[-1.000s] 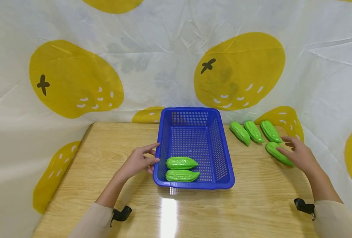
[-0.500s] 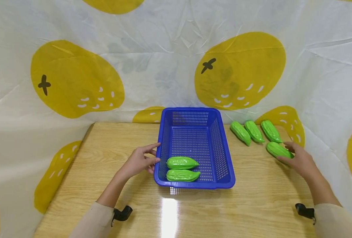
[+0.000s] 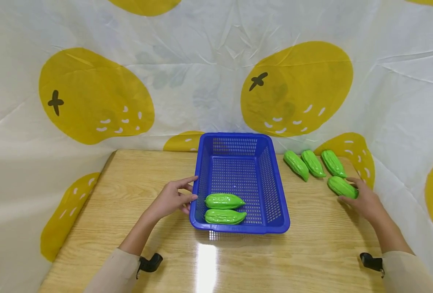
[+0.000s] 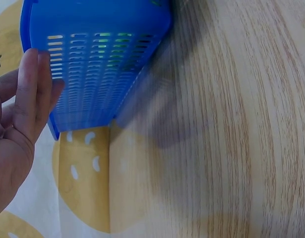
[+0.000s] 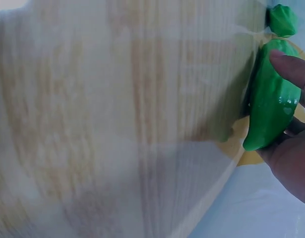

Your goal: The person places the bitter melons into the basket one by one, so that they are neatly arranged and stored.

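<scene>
A blue plastic basket (image 3: 237, 230) stands on the wooden table, with two green bitter melons (image 3: 224, 201) side by side at its near left end. My left hand (image 3: 170, 199) touches the basket's left rim, fingers fairly straight. In the left wrist view those fingers (image 4: 29, 91) lie against its slotted side wall (image 4: 80, 74). Over on the right, my right hand (image 3: 364, 201) holds a bitter melon (image 3: 341, 187) between thumb and fingers. The right wrist view shows the thumb on one side of this bitter melon (image 5: 274, 94), with the other fingers partly hidden behind it.
Three more bitter melons (image 3: 312, 163) lie at the back right of the table, close to the held one. A white cloth (image 3: 198, 93) with yellow fruit prints hangs behind the table (image 3: 147, 171) and at both sides.
My right hand has shifted slightly left and closed in on the bitter melon, thumb and fingers now around its near end. The left hand and basket have stayed in place.
</scene>
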Available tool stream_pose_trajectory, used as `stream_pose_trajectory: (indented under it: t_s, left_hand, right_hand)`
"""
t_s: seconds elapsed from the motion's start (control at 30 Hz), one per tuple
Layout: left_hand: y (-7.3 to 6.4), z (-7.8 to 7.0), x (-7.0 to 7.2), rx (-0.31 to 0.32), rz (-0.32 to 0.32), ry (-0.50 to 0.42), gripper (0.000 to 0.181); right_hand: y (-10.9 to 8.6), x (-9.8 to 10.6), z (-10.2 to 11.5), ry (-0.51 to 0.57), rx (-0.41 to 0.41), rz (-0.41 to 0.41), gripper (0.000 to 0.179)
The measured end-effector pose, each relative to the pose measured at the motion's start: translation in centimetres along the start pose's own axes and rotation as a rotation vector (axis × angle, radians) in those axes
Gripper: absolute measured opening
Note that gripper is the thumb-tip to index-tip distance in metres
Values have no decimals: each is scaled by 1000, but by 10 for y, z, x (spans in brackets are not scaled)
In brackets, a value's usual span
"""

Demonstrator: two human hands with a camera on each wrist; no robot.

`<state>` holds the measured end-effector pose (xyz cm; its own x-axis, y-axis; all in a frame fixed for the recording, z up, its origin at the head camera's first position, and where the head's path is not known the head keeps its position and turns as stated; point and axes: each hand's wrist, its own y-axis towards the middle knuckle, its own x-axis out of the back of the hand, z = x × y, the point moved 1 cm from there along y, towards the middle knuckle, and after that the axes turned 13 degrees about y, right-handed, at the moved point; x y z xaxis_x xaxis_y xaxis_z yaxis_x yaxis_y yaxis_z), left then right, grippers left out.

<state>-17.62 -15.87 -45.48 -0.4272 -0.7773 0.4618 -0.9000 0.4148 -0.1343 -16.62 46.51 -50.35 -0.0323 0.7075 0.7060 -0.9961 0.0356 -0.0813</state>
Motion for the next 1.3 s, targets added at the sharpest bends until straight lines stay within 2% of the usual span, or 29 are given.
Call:
stream_pose_trajectory:
  t_s: [0.3, 0.73, 0.97, 1.3]
  left_hand:
    - [2, 1, -1, -15, 5, -1, 64]
    - [0, -1, -3, -3, 0, 3, 64]
    - [2, 1, -2, 2, -2, -1, 64]
    - [-1, 0, 0, -2, 3, -2, 63]
  right_hand:
    - [-6, 0, 2, -29, -35, -3, 80]
    - [-14, -5, 3, -17, 27, -40, 75]
    - [-16, -2, 15, -3, 56, -37, 73]
    - [-8, 1, 51, 52, 241, -61, 67]
